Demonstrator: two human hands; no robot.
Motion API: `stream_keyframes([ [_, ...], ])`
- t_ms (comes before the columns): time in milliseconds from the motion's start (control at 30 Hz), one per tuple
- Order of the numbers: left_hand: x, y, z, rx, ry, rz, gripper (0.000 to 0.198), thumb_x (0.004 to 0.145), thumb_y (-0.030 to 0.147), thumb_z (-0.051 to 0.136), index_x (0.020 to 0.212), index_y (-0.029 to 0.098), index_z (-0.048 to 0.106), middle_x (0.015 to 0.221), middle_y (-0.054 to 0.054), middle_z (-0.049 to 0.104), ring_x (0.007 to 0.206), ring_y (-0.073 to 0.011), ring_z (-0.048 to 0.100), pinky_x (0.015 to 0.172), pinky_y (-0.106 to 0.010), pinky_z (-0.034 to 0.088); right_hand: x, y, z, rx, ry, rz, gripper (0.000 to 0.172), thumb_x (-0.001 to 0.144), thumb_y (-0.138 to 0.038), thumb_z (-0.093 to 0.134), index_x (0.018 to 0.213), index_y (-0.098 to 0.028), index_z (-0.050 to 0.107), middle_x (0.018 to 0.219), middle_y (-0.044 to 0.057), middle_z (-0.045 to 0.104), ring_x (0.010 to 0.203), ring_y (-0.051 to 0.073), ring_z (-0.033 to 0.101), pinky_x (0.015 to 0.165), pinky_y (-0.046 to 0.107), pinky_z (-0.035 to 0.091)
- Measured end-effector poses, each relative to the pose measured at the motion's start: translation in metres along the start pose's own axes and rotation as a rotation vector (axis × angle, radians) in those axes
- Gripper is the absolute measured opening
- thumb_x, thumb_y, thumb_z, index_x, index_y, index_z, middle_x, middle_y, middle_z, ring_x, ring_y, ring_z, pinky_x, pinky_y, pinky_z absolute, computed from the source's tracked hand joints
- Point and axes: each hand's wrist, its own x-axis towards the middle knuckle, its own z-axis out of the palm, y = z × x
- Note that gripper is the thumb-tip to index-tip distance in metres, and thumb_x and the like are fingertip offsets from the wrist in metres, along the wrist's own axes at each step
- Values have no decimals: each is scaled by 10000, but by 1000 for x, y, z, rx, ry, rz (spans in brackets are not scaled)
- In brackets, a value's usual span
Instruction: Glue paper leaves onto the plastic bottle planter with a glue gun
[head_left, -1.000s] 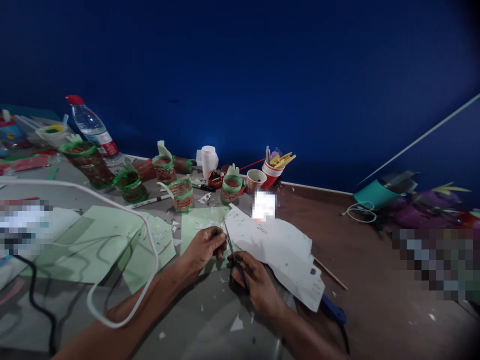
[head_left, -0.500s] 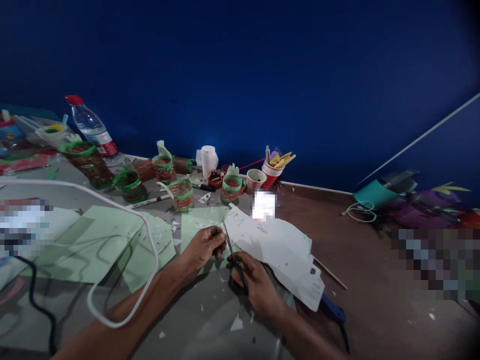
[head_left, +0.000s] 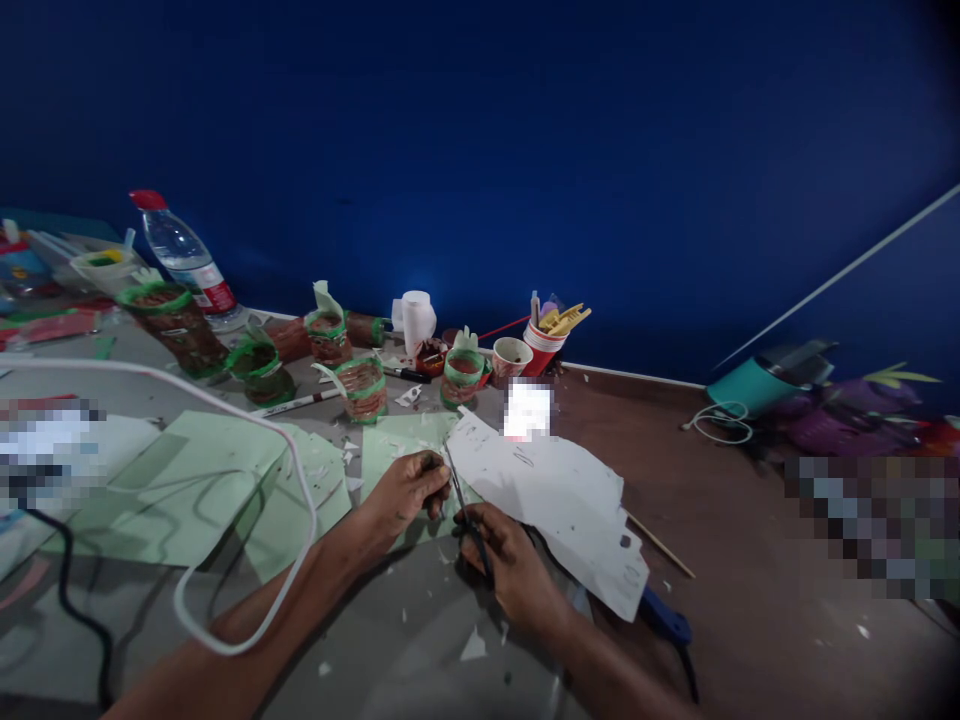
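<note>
jars (head_left: 360, 388) stand behind the paper sheets (head_left: 225, 480); bottle (head_left: 184, 258) far left; cup (head_left: 544, 345) right of jars

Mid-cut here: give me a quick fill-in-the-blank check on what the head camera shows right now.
1. Beside the left hand, the right hand holds dark-handled ____ at the edge of the white paper sheet.
2. The clear plastic water bottle at the far left of the table has a ____ cap.
3. The white tissue roll stands in front of a dark ____ wall.

Missing words: scissors; red; blue.
</note>
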Motion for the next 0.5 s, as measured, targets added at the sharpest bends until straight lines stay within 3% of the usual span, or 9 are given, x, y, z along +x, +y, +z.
stream_keyframes([
  [333,-1,2,-1,-34,-9,-21,412,689,522,704,608,171,503,537,38,508,414,-74,447,478,-232,323,0,4,-1,-8,14,-5,145,799,-335,579,799,-202,522,630,-41,434,547,102,329,513,249,263],
  [500,-1,1,-5,-77,-23,-39,359,708,458,704,623,164,517,540,34,524,417,-71,454,471,-223,313,0,6,-2,11,-8,-37,140,825,-332,555,802,-196,529,580,-59,392,517,94,304,499,250,243],
])
